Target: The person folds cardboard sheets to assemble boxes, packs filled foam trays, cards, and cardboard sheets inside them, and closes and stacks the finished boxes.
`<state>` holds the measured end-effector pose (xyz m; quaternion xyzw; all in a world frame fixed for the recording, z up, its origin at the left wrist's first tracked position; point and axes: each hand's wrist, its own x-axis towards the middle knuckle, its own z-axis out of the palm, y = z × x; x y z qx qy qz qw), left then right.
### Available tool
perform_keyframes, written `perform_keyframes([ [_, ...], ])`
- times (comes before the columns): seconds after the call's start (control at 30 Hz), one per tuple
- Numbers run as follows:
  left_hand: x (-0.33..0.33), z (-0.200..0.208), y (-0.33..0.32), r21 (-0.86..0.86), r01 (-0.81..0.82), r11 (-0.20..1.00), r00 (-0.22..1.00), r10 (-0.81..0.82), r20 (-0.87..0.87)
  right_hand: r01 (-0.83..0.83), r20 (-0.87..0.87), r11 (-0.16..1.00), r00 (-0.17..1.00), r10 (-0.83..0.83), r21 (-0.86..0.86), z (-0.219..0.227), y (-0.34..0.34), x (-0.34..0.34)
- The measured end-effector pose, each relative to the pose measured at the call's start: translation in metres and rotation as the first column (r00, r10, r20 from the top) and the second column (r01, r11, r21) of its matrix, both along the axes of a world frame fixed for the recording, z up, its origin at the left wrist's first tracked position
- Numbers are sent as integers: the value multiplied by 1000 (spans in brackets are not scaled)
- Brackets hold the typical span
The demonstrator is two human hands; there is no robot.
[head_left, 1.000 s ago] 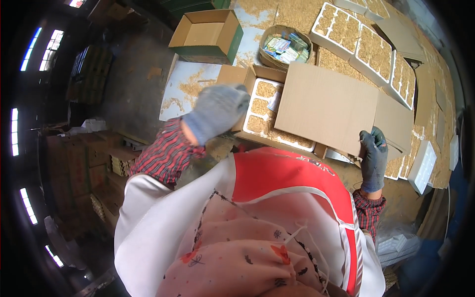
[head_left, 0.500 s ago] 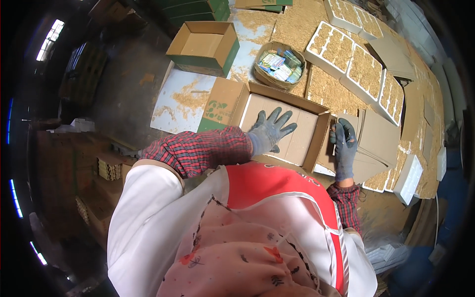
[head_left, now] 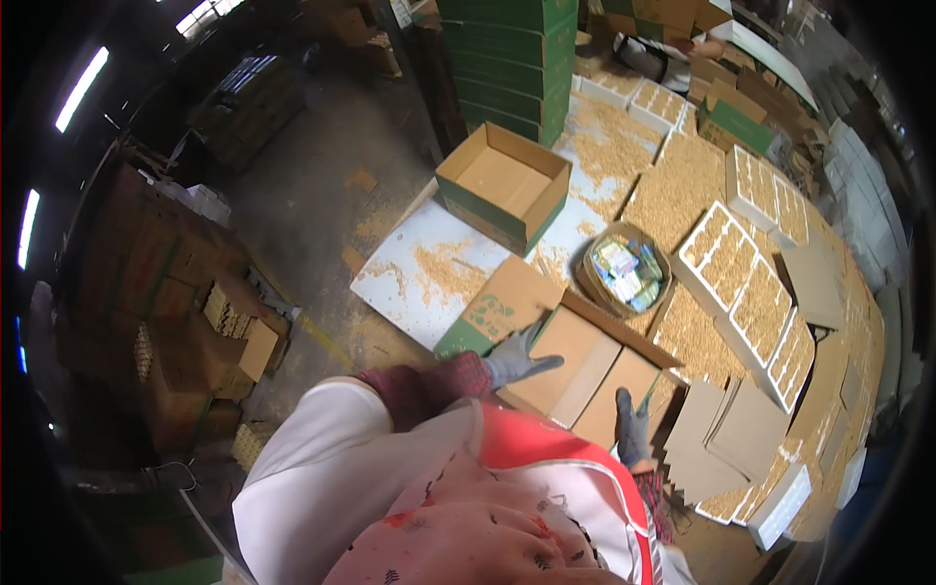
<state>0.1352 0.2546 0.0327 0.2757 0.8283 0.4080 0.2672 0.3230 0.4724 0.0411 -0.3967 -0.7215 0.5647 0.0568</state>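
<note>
A cardboard box (head_left: 626,330) lies in front of me with its far side raised. Inside its rim are two brown cardboard panels (head_left: 563,347) with a paler strip between them. My left hand (head_left: 524,360), in a grey glove, is at the left end of the box, fingers stretched out over the edge of the panel. At the box's right end, my gloved right hand (head_left: 633,430) has its fingers pointing up and apart beside the right panel. Neither hand shows anything gripped. A flap with green print (head_left: 505,304) extends to the left of the box.
An empty green-and-brown carton (head_left: 504,185) stands beyond, before a stack of green cartons (head_left: 509,58). A round basket of small packets (head_left: 625,271) sits behind the box. White trays filled with shavings (head_left: 746,292) and flat cardboard sheets (head_left: 731,424) lie right. Another person's hand (head_left: 706,49) shows far off.
My left hand has come off the sheet inside the box to its left end. Two panels now cover the box's inside. My right hand stays by the right end; the view has shifted.
</note>
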Motion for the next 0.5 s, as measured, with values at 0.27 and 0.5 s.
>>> perform_keyframes([
  [0.27, -144, 40, -39, 604, -530, 596, 641, -186, 745, 43, -435, 984, 893, -116, -174, 106, 20, -67],
  [0.5, -338, 1, -106, 415, -656, 630, 712, 335, 617, 44, -692, 978, 700, -174, -202, 97, -5, -274],
])
